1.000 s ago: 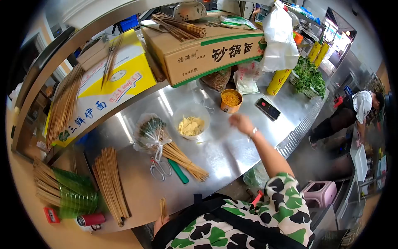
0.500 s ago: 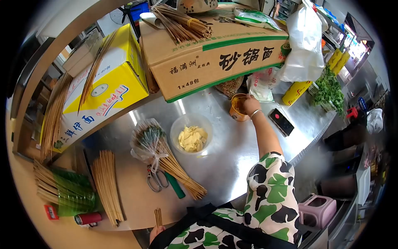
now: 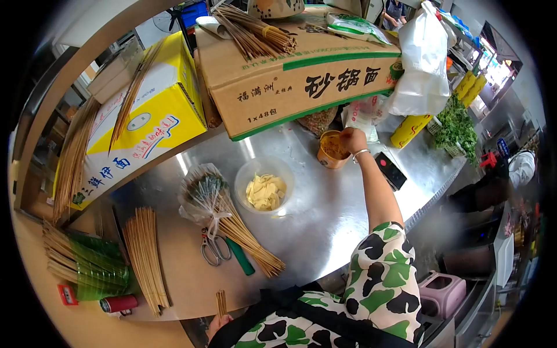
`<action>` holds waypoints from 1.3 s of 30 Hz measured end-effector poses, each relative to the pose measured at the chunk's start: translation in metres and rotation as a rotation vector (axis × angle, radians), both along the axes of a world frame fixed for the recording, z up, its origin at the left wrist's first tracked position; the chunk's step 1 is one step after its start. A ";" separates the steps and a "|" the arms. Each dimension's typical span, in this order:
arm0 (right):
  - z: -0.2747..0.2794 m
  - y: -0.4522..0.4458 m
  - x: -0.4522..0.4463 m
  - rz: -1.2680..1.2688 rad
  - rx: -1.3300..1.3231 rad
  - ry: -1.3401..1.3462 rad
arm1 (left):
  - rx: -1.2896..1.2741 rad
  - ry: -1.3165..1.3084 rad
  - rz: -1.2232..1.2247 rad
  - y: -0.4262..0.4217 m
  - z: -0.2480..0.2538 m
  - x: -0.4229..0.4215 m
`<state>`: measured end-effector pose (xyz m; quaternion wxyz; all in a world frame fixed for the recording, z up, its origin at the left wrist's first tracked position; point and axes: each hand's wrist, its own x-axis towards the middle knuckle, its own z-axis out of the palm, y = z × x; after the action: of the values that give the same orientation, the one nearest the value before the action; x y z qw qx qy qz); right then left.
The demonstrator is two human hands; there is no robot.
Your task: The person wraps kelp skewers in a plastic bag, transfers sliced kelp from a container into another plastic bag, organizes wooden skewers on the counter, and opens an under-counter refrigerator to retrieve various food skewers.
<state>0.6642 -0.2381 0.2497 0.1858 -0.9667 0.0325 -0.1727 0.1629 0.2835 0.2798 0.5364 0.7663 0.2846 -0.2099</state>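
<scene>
My right hand (image 3: 353, 141) is closed at the right rim of an orange paper tub (image 3: 332, 162) with brown-orange powder inside. My fingertips are partly hidden, but they seem to pinch the rim. At the bottom edge, my left hand (image 3: 219, 326) is closed around a small bundle of wooden skewers (image 3: 221, 303), whose ends point up. A clear round bowl (image 3: 239, 191) of pale yellow slices stands mid-table. Left of it lies a plastic-wrapped bunch of skewers (image 3: 249, 240), with scissors (image 3: 214, 249) and a green-handled tool (image 3: 240, 257) alongside.
A large cardboard box (image 3: 278, 110) and a yellow-white carton (image 3: 139, 124) line the back. Loose skewers (image 3: 146, 261) lie left, near a red can (image 3: 119, 303). A phone (image 3: 390, 170), yellow bottle (image 3: 411, 131) and leafy greens (image 3: 455, 130) sit right. Another person (image 3: 394, 14) stands far back.
The view has shifted slightly. My right hand has moved a little toward the tub's right side, and more of the powder shows. My left hand keeps its hold on the skewers.
</scene>
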 end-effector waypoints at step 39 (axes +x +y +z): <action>0.156 0.357 -0.303 0.942 1.472 0.634 | -0.356 -0.650 -0.080 0.010 0.132 0.133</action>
<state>0.3617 0.1194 0.4054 0.7859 -0.5207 -0.2125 0.2570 0.2962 0.2934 0.4123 0.7149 0.6983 0.0286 -0.0226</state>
